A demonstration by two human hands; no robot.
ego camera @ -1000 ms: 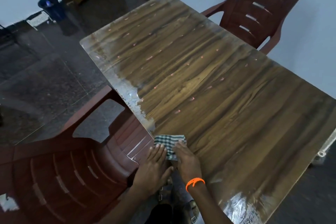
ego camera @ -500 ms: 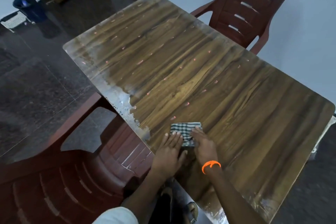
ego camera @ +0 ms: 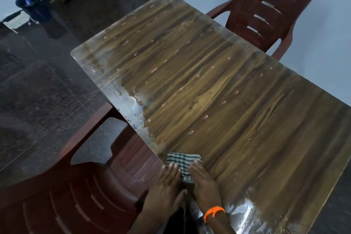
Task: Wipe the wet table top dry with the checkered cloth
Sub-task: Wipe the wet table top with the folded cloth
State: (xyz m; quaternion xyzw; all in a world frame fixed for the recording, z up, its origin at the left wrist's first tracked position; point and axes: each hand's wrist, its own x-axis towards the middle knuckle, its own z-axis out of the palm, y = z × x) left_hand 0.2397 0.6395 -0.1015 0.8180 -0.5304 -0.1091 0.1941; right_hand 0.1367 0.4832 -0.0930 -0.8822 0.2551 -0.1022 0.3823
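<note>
Both hands, left hand [ego camera: 164, 190] and right hand [ego camera: 204, 183], lie open and flat, fingers pressing the folded cloth [ego camera: 182, 163] onto the tabletop [ego camera: 237, 119] at its near edge, beside a chair [ego camera: 79, 195].

Folded checkered cloth [ego camera: 182, 163] flat at near-left edge of wet wood-grain table top [ego camera: 218, 100].

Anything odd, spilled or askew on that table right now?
Yes: water film along the table left edge and a glossy wet patch at the near corner. Both hands, left hand and right hand, press the checkered cloth flat. Nothing damaged.
</note>
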